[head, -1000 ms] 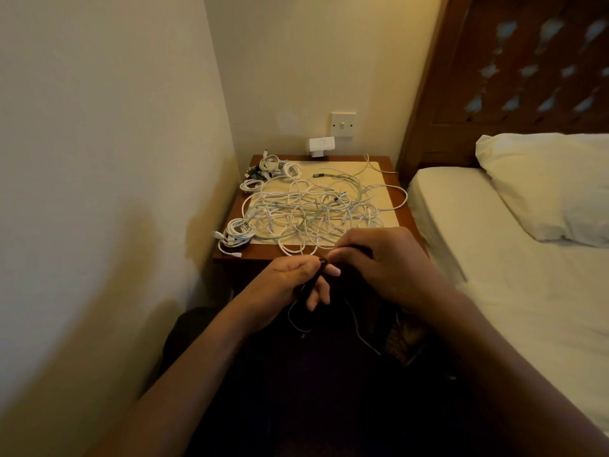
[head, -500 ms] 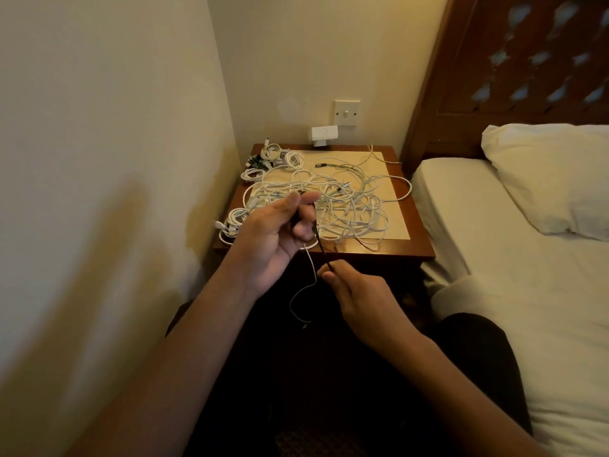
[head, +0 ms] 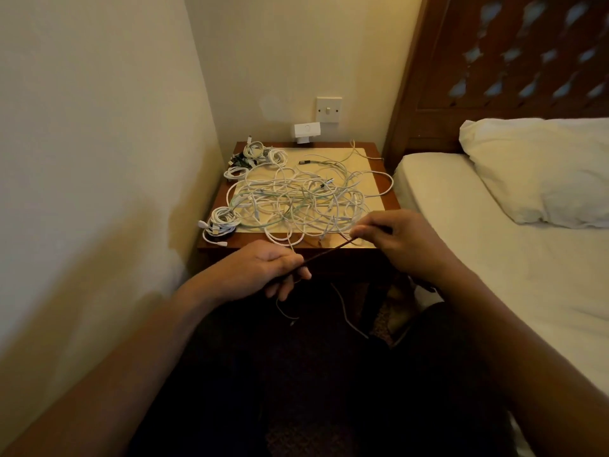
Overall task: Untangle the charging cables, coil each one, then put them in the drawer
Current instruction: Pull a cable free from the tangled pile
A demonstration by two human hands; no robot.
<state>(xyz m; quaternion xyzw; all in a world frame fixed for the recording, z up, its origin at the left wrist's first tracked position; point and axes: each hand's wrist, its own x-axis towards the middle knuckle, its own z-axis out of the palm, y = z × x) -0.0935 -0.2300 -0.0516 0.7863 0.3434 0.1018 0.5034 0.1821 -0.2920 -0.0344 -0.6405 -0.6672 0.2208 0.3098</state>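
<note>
A dark cable runs taut between my two hands in front of the bedside table. My left hand grips one part of it, and loose ends hang down below into the dark. My right hand pinches the cable between thumb and fingertips, higher and to the right. On the table lies a big tangle of white cables. A coiled white bundle sits at the table's front left corner, and more coiled bundles lie at the back left. No drawer is visible.
A wall runs close along the left. A bed with a white sheet and pillow fills the right, under a wooden headboard. A white adapter and a wall switch are behind the table. The floor below is dark.
My left hand has dropped from above the table to below its front edge. My right hand has risen and moved right, pulling the dark cable taut between them.
</note>
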